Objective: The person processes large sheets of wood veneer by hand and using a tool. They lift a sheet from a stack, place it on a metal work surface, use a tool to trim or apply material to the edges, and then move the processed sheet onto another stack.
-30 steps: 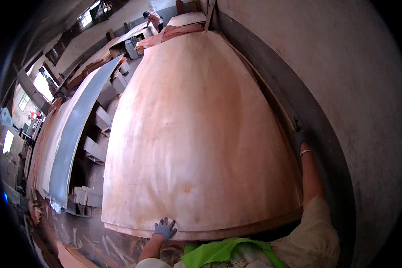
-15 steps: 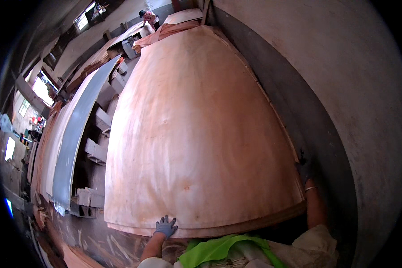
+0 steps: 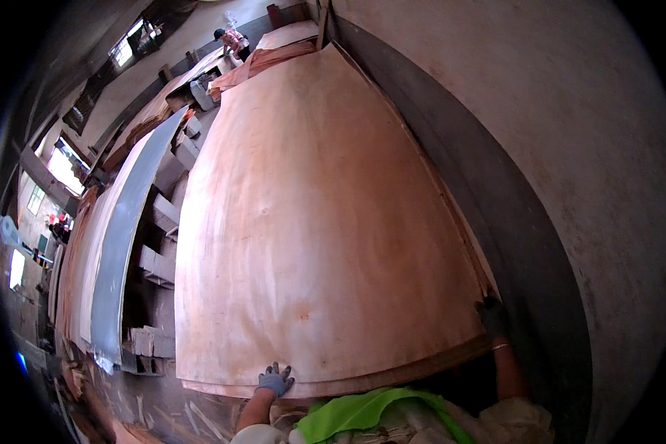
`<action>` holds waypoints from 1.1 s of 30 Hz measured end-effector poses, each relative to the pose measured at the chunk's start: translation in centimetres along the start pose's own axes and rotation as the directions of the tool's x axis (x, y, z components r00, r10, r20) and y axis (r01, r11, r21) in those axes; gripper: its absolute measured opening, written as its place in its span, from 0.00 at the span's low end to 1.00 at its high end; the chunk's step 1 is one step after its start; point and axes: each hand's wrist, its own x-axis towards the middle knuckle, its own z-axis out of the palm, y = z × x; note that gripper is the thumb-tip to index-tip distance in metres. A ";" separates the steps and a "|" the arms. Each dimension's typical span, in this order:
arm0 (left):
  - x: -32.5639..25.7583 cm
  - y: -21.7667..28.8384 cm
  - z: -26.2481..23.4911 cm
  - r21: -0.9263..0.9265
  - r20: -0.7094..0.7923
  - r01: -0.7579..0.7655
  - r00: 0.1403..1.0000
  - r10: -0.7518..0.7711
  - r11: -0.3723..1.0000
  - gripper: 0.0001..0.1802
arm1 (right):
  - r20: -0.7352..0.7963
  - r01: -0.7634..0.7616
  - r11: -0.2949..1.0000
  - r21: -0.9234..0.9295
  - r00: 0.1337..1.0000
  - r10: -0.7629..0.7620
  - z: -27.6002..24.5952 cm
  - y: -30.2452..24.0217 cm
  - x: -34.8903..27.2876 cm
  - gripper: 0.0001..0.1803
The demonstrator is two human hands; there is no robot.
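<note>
A wide, pale reddish-brown wood veneer sheet (image 3: 325, 222) lies in front of me on top of a stack, with lower layers showing along its near edge. My left hand (image 3: 275, 381), in a grey glove, rests flat with fingers spread on the sheet's near edge, left of the middle. At the near right side, my right hand (image 3: 491, 317), in a dark glove, is closed at the sheet's right edge. Its fingertips come over the edge; shadow hides the thumb.
A wall (image 3: 451, 140) with a dark lower band runs close along the right. To the left stands another stack topped by a grey panel (image 3: 118, 251), with pale blocks (image 3: 157, 266) beside it. Wood scraps litter the floor. Far off, a person (image 3: 233, 44) bends over another stack.
My right hand has come inward from beside the stack, and its fingers are now over the sheet's right edge. My left hand stays on the near edge. The view has shifted slightly.
</note>
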 end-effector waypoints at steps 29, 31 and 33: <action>-0.6 -1.2 1.7 -0.086 -0.117 0.026 0.993 -0.036 0.996 0.29 | 0.473 -0.299 0.599 0.743 0.867 -0.153 15.6 -21.6 -14.1 0.14; -1.0 -1.9 2.2 -0.135 -0.135 0.036 0.989 -0.055 0.990 0.29 | 0.446 -0.301 0.699 0.648 0.895 -0.028 16.2 -22.7 -14.8 0.15; -1.1 -2.1 2.3 -0.182 -0.199 -0.004 0.979 -0.033 0.983 0.29 | 0.426 -0.370 0.662 0.652 0.901 0.085 19.3 -19.6 -14.3 0.19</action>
